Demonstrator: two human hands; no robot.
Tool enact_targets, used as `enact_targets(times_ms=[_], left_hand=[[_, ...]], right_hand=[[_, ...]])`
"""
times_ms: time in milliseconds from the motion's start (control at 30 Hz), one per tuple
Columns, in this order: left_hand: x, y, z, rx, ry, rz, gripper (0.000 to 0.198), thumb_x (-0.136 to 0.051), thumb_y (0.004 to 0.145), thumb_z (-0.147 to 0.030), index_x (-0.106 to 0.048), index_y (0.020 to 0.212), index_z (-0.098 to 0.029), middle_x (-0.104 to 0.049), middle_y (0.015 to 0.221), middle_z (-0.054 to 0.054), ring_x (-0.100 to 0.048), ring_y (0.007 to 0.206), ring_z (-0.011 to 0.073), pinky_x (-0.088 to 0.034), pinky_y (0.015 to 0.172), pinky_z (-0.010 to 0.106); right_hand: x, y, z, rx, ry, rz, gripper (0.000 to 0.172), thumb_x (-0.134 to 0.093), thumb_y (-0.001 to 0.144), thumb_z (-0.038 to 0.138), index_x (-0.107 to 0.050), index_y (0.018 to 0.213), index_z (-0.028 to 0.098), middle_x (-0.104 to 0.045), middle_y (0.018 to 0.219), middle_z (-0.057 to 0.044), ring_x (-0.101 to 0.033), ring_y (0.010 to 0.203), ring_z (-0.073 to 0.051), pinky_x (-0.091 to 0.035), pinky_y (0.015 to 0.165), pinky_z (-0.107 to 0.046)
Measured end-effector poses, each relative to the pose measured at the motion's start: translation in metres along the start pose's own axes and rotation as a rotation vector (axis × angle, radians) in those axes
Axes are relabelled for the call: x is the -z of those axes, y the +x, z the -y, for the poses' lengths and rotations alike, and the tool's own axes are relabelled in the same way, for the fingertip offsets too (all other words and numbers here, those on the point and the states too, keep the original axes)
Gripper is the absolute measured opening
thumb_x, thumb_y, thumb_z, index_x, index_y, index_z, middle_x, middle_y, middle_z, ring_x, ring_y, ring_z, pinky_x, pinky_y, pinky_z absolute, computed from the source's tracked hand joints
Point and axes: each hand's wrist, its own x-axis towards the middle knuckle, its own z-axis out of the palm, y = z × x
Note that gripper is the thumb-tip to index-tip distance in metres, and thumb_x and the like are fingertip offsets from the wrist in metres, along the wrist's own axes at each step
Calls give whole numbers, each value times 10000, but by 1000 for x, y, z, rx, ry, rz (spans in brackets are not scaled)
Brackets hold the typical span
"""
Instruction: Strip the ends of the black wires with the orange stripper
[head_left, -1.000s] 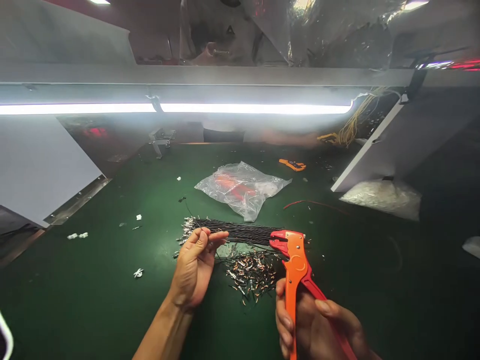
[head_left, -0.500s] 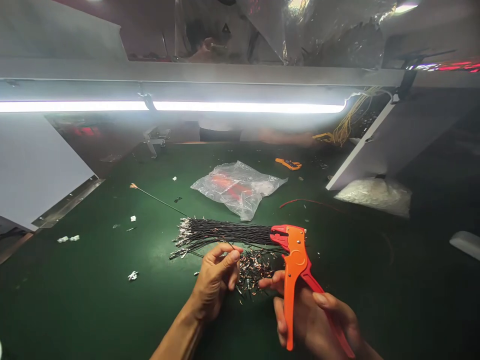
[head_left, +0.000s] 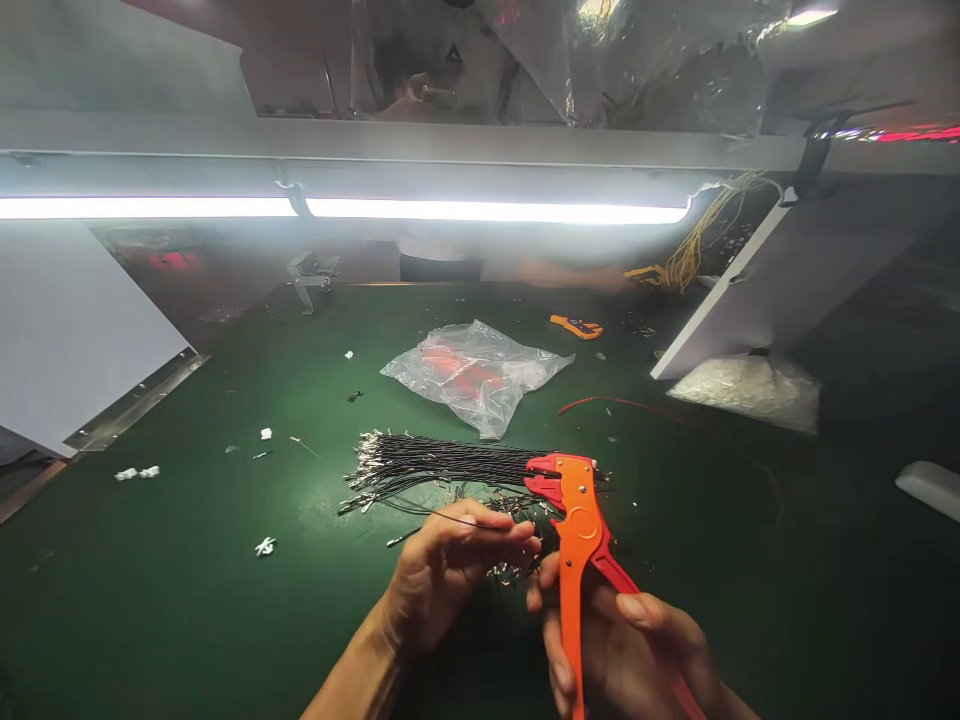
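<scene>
In my left hand (head_left: 469, 560) a thin black wire (head_left: 450, 515) runs along the fingers, with fingertips and thumb close together at its end. My right hand (head_left: 622, 630) grips an orange and red wire stripper (head_left: 577, 520) by its handles, jaws pointing left. Behind both hands lies a bundle of black wires (head_left: 457, 460) with silvery terminals (head_left: 367, 460) at the left end. The stripper's head covers the right part of the bundle. A pile of short wire scraps (head_left: 510, 572) with coppery bits is partly hidden beneath my left hand.
A clear plastic bag (head_left: 480, 375) with orange-red contents lies beyond the bundle. Further back is a yellow-orange tool (head_left: 576, 327). White connectors (head_left: 265, 546) are scattered at left. A bag of pale pieces (head_left: 750, 390) leans by the right panel. A lit tube (head_left: 495, 210) hangs above.
My left hand has moved right and its fingers have straightened somewhat. The long wire with a coppery end no longer stretches to the upper left. The stripper has shifted slightly left and down.
</scene>
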Motion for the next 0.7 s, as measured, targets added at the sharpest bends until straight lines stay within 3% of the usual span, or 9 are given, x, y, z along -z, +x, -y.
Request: enact_targets(times_ms=[100, 200, 267, 367, 500, 600, 700], left_hand=[[5, 0, -2, 4, -3, 24, 276, -691, 828, -402, -778, 833, -140, -810, 922, 122, -767, 909, 259, -535, 930, 382], [10, 2, 0, 32, 24, 73, 156, -787, 779, -300, -745, 818, -154, -811, 862, 102, -768, 817, 227, -571, 817, 346], [12, 3, 3, 94, 46, 132, 270, -858, 705, -251, -728, 923, -161, -802, 797, 103, -751, 709, 220, -588, 673, 328], [13, 4, 5, 204, 80, 194, 458, -872, 707, -259, -676, 1112, -172, -785, 732, 96, -698, 566, 170, -554, 508, 250], [13, 0, -1, 344, 123, 243, 311, -879, 698, -309, -717, 888, -125, -741, 600, 96, -640, 422, 143, -476, 383, 189], [14, -6, -8, 415, 146, 249, 314, -906, 648, -355, -732, 754, -116, -690, 509, 68, -621, 373, 157, -440, 330, 201], [17, -12, -13, 479, 181, 249, 321, -932, 603, -363, -739, 672, -117, -674, 499, 59, -628, 372, 170, -451, 335, 224]], right_hand=[[-3, 2, 5, 58, -43, -43, 496, -577, 873, 415, -648, 1270, 126, -747, 1011, -162, -694, 761, -252, -558, 702, -396], [-6, 1, 12, 114, -78, -91, 494, -572, 865, 412, -654, 1277, 151, -755, 928, -146, -659, 771, -263, -529, 708, -407], [-7, -1, 17, 134, -86, -119, 510, -574, 855, 416, -663, 1277, 144, -754, 911, -151, -642, 777, -268, -514, 714, -407], [-5, -5, 23, 133, -83, -135, 547, -568, 848, 437, -670, 1279, 115, -752, 870, -160, -632, 768, -275, -497, 716, -408], [-1, -8, 31, 170, -51, -149, 526, -577, 837, 422, -691, 1254, 123, -755, 1069, -175, -637, 751, -269, -503, 691, -418], [0, -8, 35, 212, -17, -172, 487, -573, 845, 394, -698, 1248, 152, -710, 1274, -158, -643, 762, -260, -514, 690, -423], [2, -10, 40, 243, 5, -191, 478, -561, 850, 391, -702, 1239, 152, -704, 1300, -148, -646, 761, -261, -521, 692, -431]])
